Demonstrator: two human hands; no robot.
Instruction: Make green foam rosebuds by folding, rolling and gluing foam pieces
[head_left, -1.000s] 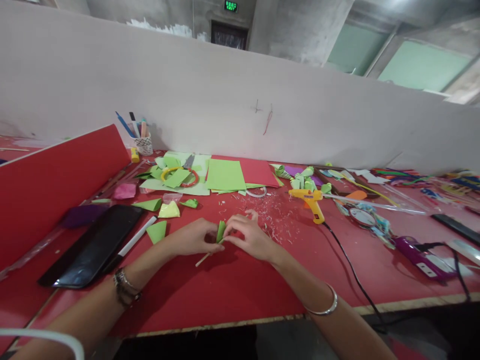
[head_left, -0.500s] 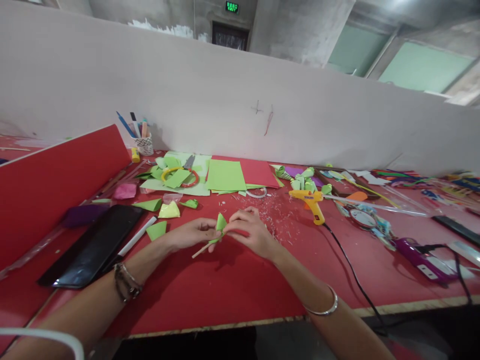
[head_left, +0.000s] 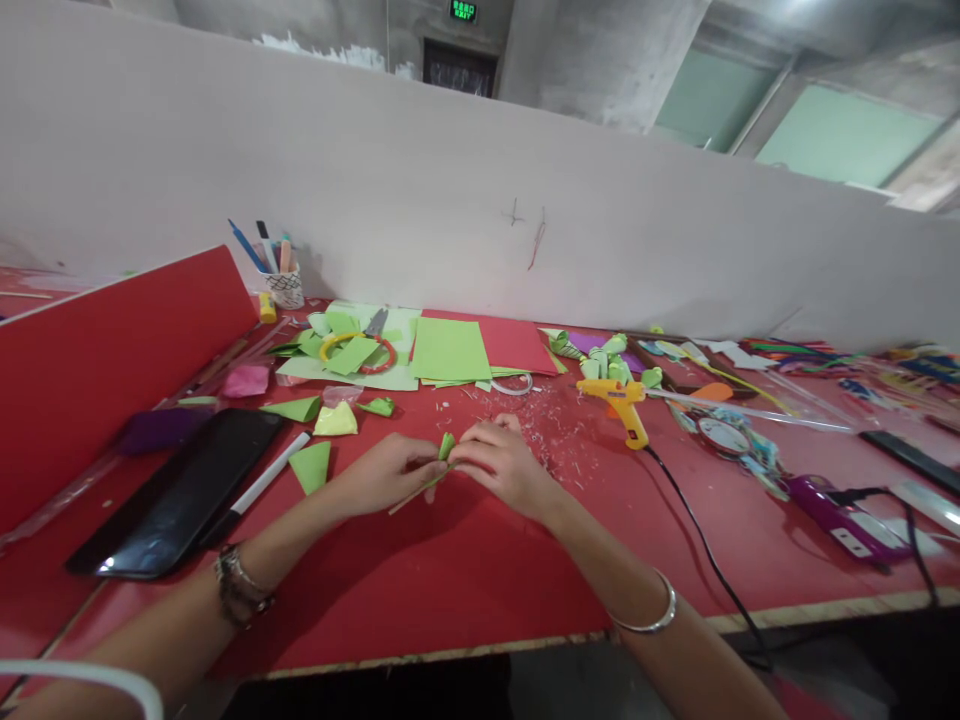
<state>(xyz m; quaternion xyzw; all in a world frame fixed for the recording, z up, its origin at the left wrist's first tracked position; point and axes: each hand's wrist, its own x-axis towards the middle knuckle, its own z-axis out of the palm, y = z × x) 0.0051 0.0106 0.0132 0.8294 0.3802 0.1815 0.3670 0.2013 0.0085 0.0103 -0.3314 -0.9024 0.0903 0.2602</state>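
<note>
With nearly closed left hand (head_left: pixel 391 474) and right hand (head_left: pixel 504 466), we pinch green paper (head_left: pixel 446 446), a sign (head_left: pixel 463 11) at twelve o'clock reading "EXIT".

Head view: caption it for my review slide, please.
Left hand and right hand hold a small curled green paper piece over a red tabletop, with a yellow plastic glue gun nearby.

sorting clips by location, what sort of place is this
Probably a craft workspace: a yellow glue gun lies on a red table, with scissors among green paper pieces and a cup of pens by the partition.
</note>
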